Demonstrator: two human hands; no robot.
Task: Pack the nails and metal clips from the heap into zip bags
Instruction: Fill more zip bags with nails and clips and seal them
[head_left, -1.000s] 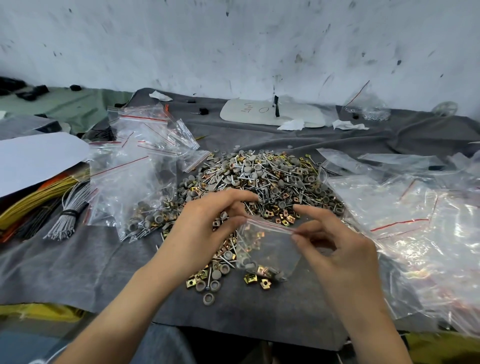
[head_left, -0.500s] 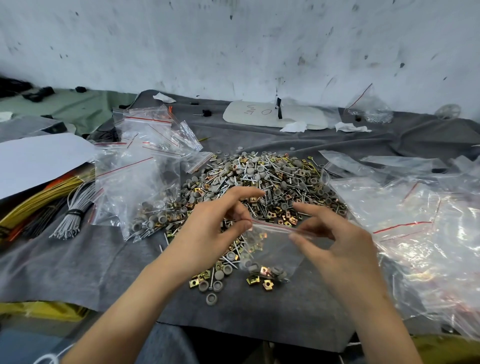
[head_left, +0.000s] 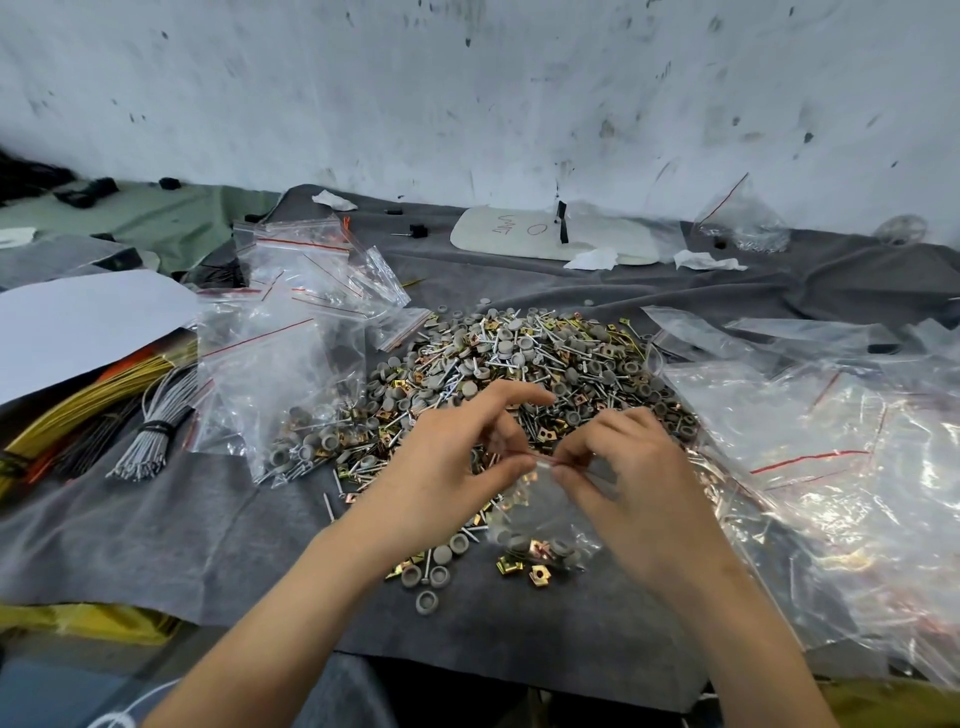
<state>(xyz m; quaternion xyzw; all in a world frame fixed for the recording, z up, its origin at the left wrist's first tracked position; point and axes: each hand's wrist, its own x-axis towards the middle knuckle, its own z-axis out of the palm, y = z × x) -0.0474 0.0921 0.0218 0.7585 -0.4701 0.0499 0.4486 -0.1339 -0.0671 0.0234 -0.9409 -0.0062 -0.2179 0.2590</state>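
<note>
Two grips: left hand (head_left: 441, 467) and right hand (head_left: 628, 483) pinch zip bag (head_left: 545, 525) | seal runs left-right | mouth up

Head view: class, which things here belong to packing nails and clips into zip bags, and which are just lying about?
Job: heap of nails and clips; small zip bag, pinched by left hand and right hand; filled bags; spare bags.
Lying about: grey wire bundle; yellow wires; white sheet; white board; tissue scraps.
</note>
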